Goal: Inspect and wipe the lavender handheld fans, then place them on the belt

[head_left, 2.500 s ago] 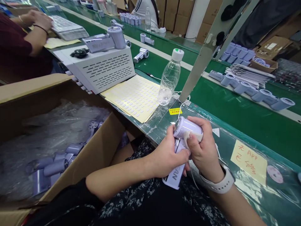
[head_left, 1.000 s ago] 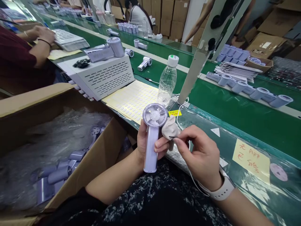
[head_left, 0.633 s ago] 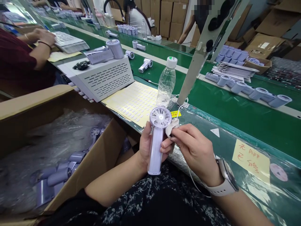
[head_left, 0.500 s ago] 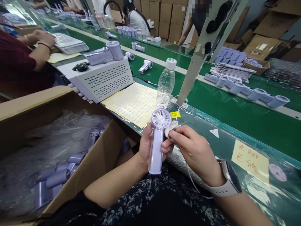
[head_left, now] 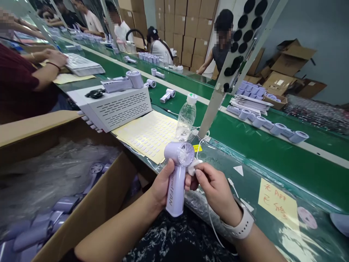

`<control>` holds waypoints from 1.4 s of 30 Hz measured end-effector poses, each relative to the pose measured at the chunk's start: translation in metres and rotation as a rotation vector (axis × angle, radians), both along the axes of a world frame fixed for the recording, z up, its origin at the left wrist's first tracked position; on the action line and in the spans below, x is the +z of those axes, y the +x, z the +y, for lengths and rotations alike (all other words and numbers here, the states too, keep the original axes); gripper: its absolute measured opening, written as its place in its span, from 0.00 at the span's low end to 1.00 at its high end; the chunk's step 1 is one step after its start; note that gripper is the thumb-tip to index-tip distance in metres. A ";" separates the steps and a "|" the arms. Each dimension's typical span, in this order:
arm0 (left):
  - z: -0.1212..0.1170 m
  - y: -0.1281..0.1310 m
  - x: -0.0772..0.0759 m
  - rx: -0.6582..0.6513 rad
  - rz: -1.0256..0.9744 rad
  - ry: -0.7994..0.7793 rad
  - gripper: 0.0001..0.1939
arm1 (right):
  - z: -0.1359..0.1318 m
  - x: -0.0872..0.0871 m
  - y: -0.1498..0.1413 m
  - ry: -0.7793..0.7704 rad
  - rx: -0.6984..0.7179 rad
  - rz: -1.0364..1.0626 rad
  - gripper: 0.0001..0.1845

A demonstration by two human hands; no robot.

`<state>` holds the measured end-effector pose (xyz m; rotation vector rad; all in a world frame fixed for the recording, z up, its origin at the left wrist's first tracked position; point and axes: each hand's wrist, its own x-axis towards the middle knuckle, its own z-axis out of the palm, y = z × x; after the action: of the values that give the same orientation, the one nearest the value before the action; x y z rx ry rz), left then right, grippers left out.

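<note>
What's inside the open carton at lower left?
Purple handheld fans heaped in the carton, one with its grille showing, next to crumpled clear plastic. The bottom and whatever lies under the fans and plastic are covered, so can't tell how deep the pile goes.

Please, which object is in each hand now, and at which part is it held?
Left hand: purple fan, by its handle. Right hand: white cloth, pinched at its edge.

The left hand is gripping, its left forearm reaching in from roughly eight o'clock; the right hand is pinching, its right forearm coming from roughly five o'clock.
</note>
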<state>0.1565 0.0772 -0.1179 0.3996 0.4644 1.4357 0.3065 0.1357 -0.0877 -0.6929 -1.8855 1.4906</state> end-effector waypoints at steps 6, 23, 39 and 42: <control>-0.003 0.008 0.002 0.080 0.174 0.020 0.32 | 0.004 0.011 -0.002 -0.346 0.097 0.009 0.20; -0.003 0.010 0.010 0.256 0.392 -0.112 0.36 | 0.003 0.005 0.004 0.128 -0.065 -0.177 0.09; 0.013 0.001 -0.033 0.089 0.597 -0.116 0.37 | 0.166 0.129 -0.034 0.691 -0.666 -0.195 0.09; 0.011 -0.002 -0.039 0.085 0.533 -0.079 0.38 | 0.179 0.134 -0.045 0.762 -0.717 -0.243 0.10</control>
<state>0.1542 0.0882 -0.1568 0.7100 0.9737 1.3795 0.2614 0.3147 0.0462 -1.0307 -1.8737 0.2162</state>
